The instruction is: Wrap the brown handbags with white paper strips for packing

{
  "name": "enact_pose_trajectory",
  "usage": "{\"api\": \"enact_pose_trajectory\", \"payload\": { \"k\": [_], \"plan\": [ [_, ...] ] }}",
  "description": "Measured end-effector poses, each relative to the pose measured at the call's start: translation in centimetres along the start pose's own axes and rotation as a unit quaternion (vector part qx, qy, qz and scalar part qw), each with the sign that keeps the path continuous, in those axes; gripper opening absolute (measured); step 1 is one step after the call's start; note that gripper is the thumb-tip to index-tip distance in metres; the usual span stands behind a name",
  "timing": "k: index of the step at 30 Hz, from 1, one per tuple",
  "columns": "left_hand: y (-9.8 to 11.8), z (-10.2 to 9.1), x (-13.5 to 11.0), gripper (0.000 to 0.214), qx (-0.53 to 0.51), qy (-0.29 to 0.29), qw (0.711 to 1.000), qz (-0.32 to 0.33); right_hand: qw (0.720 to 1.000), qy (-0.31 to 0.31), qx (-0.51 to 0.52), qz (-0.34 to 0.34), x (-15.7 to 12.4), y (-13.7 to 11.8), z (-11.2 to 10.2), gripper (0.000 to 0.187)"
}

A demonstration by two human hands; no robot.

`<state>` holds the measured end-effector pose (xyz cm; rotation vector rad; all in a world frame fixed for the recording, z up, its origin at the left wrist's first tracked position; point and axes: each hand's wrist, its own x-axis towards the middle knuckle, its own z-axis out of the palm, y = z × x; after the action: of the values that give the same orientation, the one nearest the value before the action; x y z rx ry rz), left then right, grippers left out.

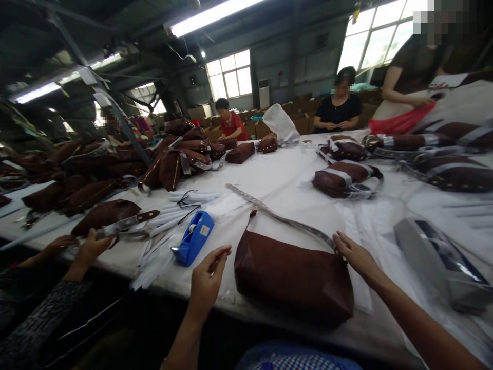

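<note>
A brown leather bag (pixel 292 275) lies flat on the white table (pixel 277 180) in front of me, its plastic-wrapped strap (pixel 281 218) running back and left. My right hand (pixel 352 254) rests at the bag's upper right corner, fingers stretched out, touching the strap end. My left hand (pixel 208 280) hovers just left of the bag with fingers curled in a pinch; whether it holds anything I cannot make out. A blue tape dispenser (pixel 193 238) sits left of that hand.
A co-worker's hands (pixel 87 246) at my left hold a brown bag (pixel 106 216). Piles of brown bags (pixel 115 164) fill the left; wrapped bags (pixel 344 180) lie right. A grey tape dispenser (pixel 439 262) sits near right. White paper strips (pixel 181 205) lie by the blue dispenser. Other people work across the table.
</note>
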<state>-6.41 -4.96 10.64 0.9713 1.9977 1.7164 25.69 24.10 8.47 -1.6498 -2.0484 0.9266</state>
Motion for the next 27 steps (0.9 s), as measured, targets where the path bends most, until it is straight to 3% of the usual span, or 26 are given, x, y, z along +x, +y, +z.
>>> {"api": "enact_pose_trajectory", "payload": {
  "k": [3,5,7,9,11,13,15,16,18,19,20,21,23,25,27],
  "plan": [
    [2.1,2.9,1.7,0.037,0.029,-0.099,0.993,0.059,0.996,-0.06,-0.059,-0.016,2.0,-1.6,0.0,0.064],
    [3.1,4.9,0.9,0.043,0.099,-0.175,0.972,0.122,0.991,-0.087,-0.092,-0.042,2.7,-1.8,0.1,0.047],
    [3.2,6.7,-1.2,0.06,0.177,-0.249,0.93,0.205,0.988,-0.102,-0.105,-0.056,2.9,-1.6,0.1,0.031],
    [2.4,8.0,-3.1,0.08,0.236,-0.305,0.877,0.286,0.987,-0.109,-0.104,-0.058,2.7,-1.4,0.1,0.029],
    [0.7,8.1,-3.4,0.081,0.273,-0.333,0.832,0.351,0.987,-0.112,-0.098,-0.053,1.8,-1.2,0.2,0.027],
    [-1.1,6.4,-1.4,0.065,0.31,-0.328,0.812,0.37,0.988,-0.127,-0.082,-0.044,-0.1,-1.4,0.6,0.024],
    [-2.4,3.2,2.2,0.058,0.36,-0.289,0.828,0.318,0.978,-0.202,-0.033,-0.03,-2.9,-1.9,1.3,0.023],
    [-2.6,1.3,4.1,0.056,0.386,-0.257,0.844,0.27,0.961,-0.276,0.004,-0.022,-4.4,-2.2,1.6,0.025],
    [-1.9,-1.8,7.2,0.043,0.416,-0.162,0.877,0.181,0.895,-0.439,0.071,-0.019,-6.8,-2.9,2.4,0.034],
    [-1.2,-2.7,8.0,0.037,0.408,-0.114,0.891,0.166,0.87,-0.483,0.09,-0.031,-7.5,-3.2,2.7,0.039],
    [-0.2,-2.9,8.4,0.033,0.38,-0.068,0.907,0.167,0.87,-0.481,0.095,-0.055,-7.7,-3.6,2.9,0.042],
    [0.9,-2.4,8.2,0.03,0.338,-0.034,0.924,0.173,0.894,-0.431,0.085,-0.091,-7.4,-4.0,3.1,0.044],
    [2.6,0.4,6.8,0.03,0.243,-0.025,0.955,0.166,0.951,-0.25,0.054,-0.176,-5.6,-4.6,3.3,0.04],
    [3.1,4.3,5.0,0.032,0.18,-0.11,0.969,0.129,0.961,-0.113,0.031,-0.252,-3.3,-5.1,3.7,0.033],
    [2.4,8.0,3.8,0.034,0.172,-0.194,0.959,0.112,0.949,-0.092,0.04,-0.3,-1.3,-5.2,4.6,0.032]
  ]
}}
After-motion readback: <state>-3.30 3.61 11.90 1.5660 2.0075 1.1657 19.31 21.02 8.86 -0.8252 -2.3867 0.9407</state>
